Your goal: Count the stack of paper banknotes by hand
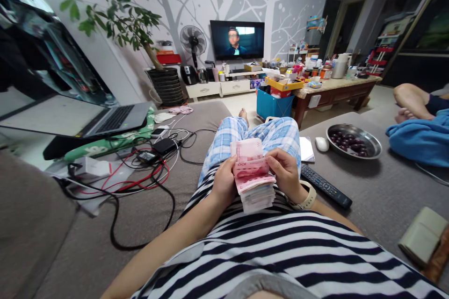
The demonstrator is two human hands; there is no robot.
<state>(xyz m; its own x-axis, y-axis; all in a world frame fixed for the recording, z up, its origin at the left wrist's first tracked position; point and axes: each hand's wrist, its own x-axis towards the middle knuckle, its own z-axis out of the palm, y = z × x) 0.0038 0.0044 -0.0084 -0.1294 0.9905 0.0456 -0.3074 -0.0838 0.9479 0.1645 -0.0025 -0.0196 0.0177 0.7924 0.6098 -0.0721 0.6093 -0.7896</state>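
Observation:
A thick stack of pink banknotes (254,182) rests on my lap, over my striped shirt and blue checked trousers. My left hand (223,182) is closed round the stack's left edge. My right hand (286,170), with a watch on the wrist, is curled on the right side, and its thumb lies on the top note. The uppermost notes are lifted and bent away from me.
A black remote (325,186), a white mouse (322,144) and a metal bowl of dark fruit (353,140) lie on the grey sofa to my right. Another person's legs (410,102) and a blue cloth (421,138) are far right. Tangled cables (143,173) and a laptop (117,119) are to the left.

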